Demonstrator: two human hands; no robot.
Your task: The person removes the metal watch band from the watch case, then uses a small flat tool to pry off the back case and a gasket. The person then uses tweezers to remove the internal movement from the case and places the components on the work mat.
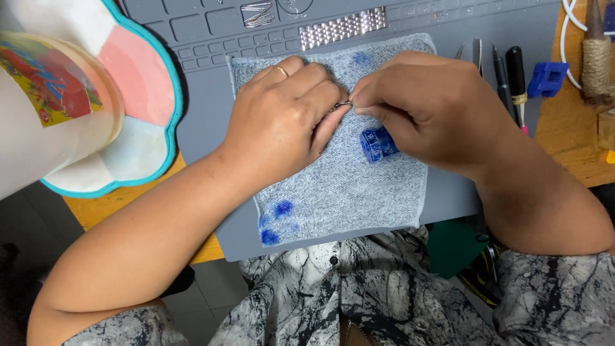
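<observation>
Containers: a translucent white plastic jar (48,102) with a colourful label stands at upper left on a flower-shaped mat (144,83) of pink and white with a teal rim; its contents cannot be made out. A small blue bottle-like piece (377,145) lies on its side on the cloth, partly under the right hand; whether it holds anything cannot be told.

Work piece: a small thin metal part (344,104), silvery and mostly hidden by fingertips, sits between the two hands above the upper middle of the grey knit cloth (346,192). Its exact shape cannot be told. The cloth carries blue stains near its lower left corner and near its top edge, and lies on a grey silicone work mat (205,128) with moulded compartments. A silver metal watch bracelet (343,28) lies in the mat's upper part, just beyond the cloth.

Hands: the left hand (282,122), a ring on one finger, is curled with fingertips pinching the metal part from the left. The right hand (429,109) is curled likewise, thumb and forefinger pinching the same part from the right. Fingertips of both hands meet. Both forearms angle inward over the cloth.

Right of the mat: pens and tweezers (506,70) side by side, and a blue plastic block (548,78) on the wooden table (576,141).
</observation>
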